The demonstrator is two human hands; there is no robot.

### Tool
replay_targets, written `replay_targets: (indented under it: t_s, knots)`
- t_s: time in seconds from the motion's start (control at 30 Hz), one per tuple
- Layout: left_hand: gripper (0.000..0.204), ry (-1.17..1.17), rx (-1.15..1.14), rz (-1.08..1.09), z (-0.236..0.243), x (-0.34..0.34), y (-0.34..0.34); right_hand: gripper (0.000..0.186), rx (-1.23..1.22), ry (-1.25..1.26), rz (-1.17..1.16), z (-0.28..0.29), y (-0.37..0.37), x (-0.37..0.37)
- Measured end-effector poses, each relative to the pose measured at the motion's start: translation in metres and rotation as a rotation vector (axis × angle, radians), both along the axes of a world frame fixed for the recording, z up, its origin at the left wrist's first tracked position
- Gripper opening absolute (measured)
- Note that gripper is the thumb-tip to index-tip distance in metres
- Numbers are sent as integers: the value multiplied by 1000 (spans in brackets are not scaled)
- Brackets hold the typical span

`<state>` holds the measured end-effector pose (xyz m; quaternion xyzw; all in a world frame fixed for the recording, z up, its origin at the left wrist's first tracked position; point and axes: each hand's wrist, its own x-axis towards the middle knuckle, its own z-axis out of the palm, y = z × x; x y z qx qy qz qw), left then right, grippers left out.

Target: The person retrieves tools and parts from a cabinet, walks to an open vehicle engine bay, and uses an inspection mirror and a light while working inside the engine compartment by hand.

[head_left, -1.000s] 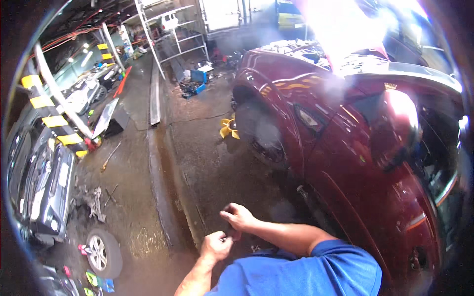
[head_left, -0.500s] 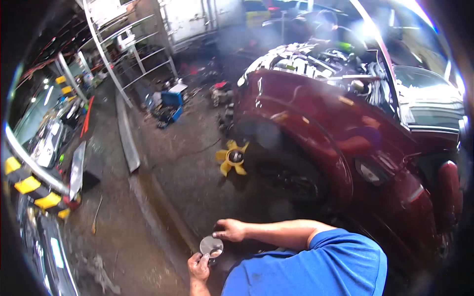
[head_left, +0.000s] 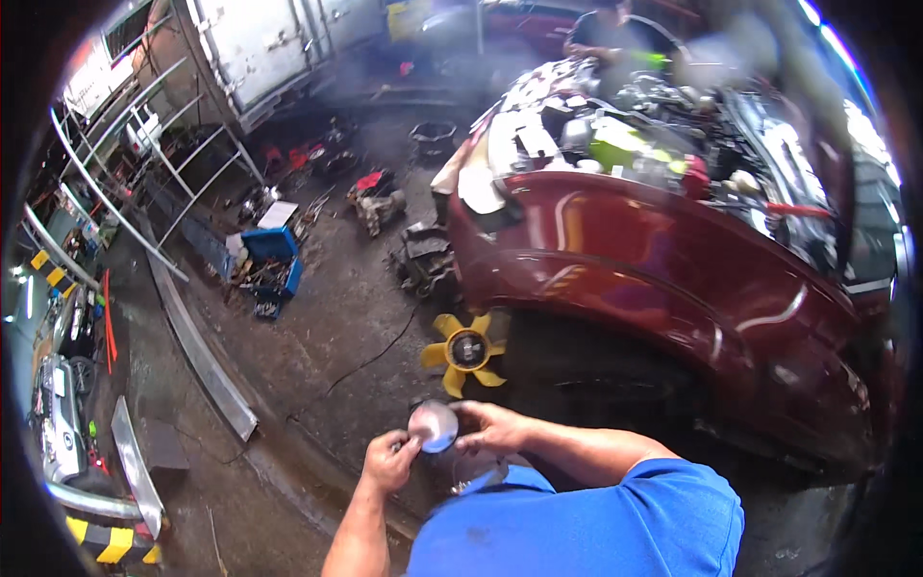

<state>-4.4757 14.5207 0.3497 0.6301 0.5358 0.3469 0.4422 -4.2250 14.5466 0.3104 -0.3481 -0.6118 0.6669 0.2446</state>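
A round, shiny disc, with a mirror-like face and a dark rim, is held out in front of my blue shirt. My left hand pinches its lower left edge, thumb on the face. On the opposite side, my right hand grips the edge with its fingers curled around it; some fingertips are hidden behind. What kind of disc it is, I cannot tell. Just beyond my hands a yellow fan with several blades and a dark hub lies on the floor.
A dark red vehicle with its engine bay exposed fills the right; a person stands behind it. Left of the fan are a blue toolbox, greasy metal parts, a thin cable, a long metal strip and a ladder-like frame.
My view has shifted, bringing the engine bay and the other person into sight. The right hand has moved from above the disc to its right edge. The disc sits closer to the fan.
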Motion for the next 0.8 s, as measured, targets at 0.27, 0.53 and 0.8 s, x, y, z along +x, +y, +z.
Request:
replay_targets:
  t_s: [0.27,0.53,0.8]
  knots:
    - [19,-211,-446,31,35,-110,278,70,71,60,-1,22,279,-111]
    - [18,-386,-575,247,7,-230,485,49,229,-257,-765,67,472,-50]
    - [23,-74,-600,-56,-42,-238,824,34,536,-530,-1662,35,613,42]
